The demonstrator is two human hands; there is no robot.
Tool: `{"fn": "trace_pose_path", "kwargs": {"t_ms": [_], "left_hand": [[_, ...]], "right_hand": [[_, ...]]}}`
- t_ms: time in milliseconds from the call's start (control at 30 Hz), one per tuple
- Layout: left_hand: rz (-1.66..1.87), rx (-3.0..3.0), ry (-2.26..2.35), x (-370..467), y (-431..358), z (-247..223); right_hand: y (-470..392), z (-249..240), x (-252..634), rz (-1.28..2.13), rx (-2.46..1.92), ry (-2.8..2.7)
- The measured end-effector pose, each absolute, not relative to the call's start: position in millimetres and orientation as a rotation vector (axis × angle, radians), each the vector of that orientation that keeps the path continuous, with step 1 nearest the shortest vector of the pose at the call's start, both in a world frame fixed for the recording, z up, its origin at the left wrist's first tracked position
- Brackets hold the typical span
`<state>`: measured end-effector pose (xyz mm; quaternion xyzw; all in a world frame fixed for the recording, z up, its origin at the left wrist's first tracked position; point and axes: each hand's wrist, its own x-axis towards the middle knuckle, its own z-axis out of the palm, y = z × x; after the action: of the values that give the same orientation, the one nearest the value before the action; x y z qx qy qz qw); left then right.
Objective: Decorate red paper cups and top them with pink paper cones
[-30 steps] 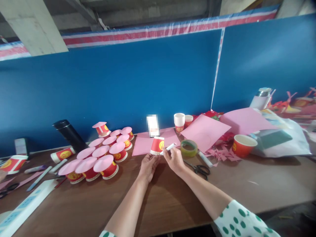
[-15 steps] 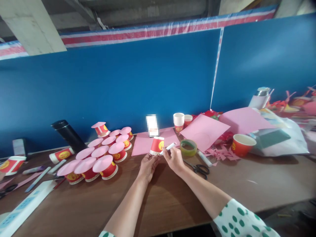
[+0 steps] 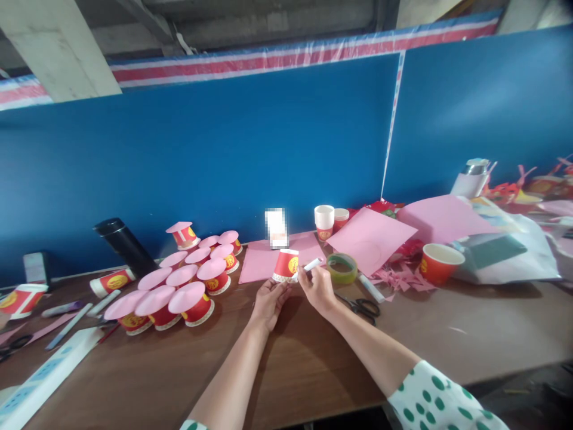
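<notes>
My left hand (image 3: 270, 303) grips the bottom edge of a red paper cup (image 3: 286, 263) with a yellow emblem, turned upside down above the table. Between the fingers of my right hand (image 3: 317, 285) is a white pen-like stick (image 3: 312, 263). Its lower tip meets the cup's lower right side near the patterned rim; whether it presses on the cup I cannot tell. To the left stand several upturned red cups (image 3: 198, 309), topped with pink paper discs (image 3: 187, 297).
Black scissors (image 3: 367, 307), a tape roll (image 3: 341, 269) and another white stick (image 3: 370, 288) lie right of my hands. Pink sheets (image 3: 371, 236), stacked cups (image 3: 324, 222) and a phone with a blurred screen (image 3: 276, 227) are behind. A black flask (image 3: 123, 242) leans at left; a blue partition (image 3: 250, 143) closes the back.
The cup and the white stick have shifted very slightly to the right. Both hands keep nearly the same pose and hold.
</notes>
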<state>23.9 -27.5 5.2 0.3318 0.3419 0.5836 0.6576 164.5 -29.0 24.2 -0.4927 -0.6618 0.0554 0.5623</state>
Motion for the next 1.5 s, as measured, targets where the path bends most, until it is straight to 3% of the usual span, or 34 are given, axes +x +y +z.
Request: {"fn": "trace_pose_path", "kwargs": {"t_ms": [800,1167,1500], "left_hand": [[1.337,0.681,0.772,25,-31,11],[1.389,0.531,0.741,19,-24,9],[1.360,0.361,0.667,14,-29,14]], "right_hand": [[-25,20,164,0.227,-1.200,-1.570],[-22,25,169,0.523,-1.034,-1.223],[-11,10,161,1.068,-0.847,-1.082]]}}
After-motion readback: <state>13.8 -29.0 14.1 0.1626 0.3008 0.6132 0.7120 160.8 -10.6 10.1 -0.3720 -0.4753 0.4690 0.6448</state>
